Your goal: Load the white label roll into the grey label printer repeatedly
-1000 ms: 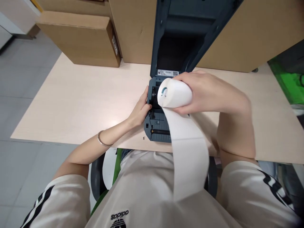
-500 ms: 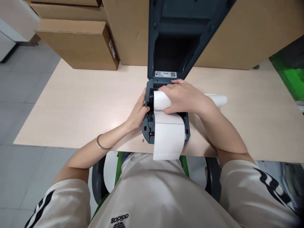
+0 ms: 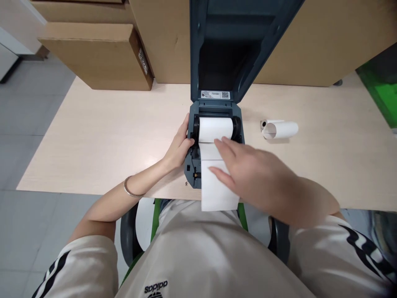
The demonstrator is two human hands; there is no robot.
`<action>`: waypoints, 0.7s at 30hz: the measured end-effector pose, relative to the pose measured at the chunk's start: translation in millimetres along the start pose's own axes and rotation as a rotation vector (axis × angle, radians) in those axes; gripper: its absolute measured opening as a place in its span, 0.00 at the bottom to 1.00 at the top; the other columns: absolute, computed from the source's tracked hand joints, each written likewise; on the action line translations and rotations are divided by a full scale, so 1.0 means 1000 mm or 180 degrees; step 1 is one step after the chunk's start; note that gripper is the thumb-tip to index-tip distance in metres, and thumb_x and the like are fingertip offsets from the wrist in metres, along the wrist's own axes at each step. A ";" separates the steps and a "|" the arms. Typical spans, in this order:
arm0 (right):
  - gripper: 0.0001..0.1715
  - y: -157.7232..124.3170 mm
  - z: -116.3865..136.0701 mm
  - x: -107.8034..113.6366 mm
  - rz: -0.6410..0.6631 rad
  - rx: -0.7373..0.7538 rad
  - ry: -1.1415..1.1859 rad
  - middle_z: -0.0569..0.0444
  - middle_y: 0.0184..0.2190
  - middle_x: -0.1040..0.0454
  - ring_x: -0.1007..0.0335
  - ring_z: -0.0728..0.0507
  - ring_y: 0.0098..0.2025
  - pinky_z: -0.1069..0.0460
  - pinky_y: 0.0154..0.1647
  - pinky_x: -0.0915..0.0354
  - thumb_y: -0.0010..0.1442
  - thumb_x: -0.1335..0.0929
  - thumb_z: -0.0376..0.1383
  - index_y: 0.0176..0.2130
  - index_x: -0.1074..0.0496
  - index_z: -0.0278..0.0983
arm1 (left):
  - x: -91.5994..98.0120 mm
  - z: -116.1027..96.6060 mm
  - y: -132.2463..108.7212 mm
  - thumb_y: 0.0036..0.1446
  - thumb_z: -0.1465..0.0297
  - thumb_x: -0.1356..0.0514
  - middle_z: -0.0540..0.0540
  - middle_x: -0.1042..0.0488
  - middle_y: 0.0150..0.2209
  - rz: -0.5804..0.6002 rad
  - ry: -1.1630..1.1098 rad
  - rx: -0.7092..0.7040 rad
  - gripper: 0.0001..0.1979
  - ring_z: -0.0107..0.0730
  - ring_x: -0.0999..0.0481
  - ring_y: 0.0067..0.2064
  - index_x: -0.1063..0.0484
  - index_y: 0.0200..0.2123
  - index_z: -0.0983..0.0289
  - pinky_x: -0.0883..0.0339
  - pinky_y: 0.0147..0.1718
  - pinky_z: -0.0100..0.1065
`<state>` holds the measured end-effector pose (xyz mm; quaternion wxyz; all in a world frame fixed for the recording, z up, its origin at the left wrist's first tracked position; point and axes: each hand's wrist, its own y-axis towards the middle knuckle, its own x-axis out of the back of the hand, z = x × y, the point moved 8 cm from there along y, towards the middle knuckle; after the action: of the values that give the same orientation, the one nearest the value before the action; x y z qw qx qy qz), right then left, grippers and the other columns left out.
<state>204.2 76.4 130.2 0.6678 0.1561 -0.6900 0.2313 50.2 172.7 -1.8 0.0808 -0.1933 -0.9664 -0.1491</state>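
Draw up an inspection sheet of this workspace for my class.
Surface: pale wood-look table.
Job's things: label printer, lid raised; white label roll between black holders, label strip reaching past the printer's front.
Clutter: curled white paper right of the printer; small dark bit near the table's front edge, unidentifiable.
Grips: left grip holds the printer's left side; right grip, open, over the label strip, contact unclear.
Cables: nothing seen outside the printer.
Surroundings: cardboard boxes behind; chair, tiled floor.

Left fingers (image 3: 184, 129) hold the open dark-blue plastic printer (image 3: 214, 109); right fingers (image 3: 228, 153) are at the white paper roll (image 3: 215, 127) inside it.
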 end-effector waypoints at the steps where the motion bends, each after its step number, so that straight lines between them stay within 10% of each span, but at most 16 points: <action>1: 0.38 -0.008 0.010 -0.004 -0.0090 0.0091 -0.0051 0.28 0.64 0.25 0.17 0.26 0.55 0.39 0.40 0.20 0.74 0.37 0.49 0.68 0.26 0.25 | 0.001 0.000 0.000 0.67 0.58 0.39 0.49 0.54 0.84 -0.0013 0.0014 0.0006 0.44 0.51 0.56 0.85 0.52 0.81 0.50 0.60 0.84 0.53; 12: 0.34 -0.026 0.036 -0.024 -0.0455 0.0558 -0.0428 0.34 0.57 0.18 0.17 0.28 0.56 0.31 0.66 0.24 0.74 0.38 0.51 0.60 0.17 0.33 | -0.001 -0.001 0.001 0.69 0.54 0.39 0.49 0.55 0.85 -0.0011 0.0060 0.0003 0.43 0.52 0.59 0.86 0.52 0.81 0.50 0.63 0.85 0.51; 21: 0.45 -0.028 0.041 -0.006 -0.0813 0.0468 -0.0581 0.41 0.41 0.19 0.23 0.39 0.39 0.48 0.36 0.29 0.71 0.35 0.64 0.64 0.22 0.31 | 0.001 -0.005 0.001 0.68 0.56 0.39 0.49 0.51 0.84 -0.0081 0.0077 -0.0070 0.42 0.52 0.55 0.85 0.50 0.81 0.51 0.57 0.84 0.51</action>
<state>184.1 30.4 126.9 0.6131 0.3113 -0.7036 0.1793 50.6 172.5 2.9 0.0884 -0.1801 -0.9660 -0.1630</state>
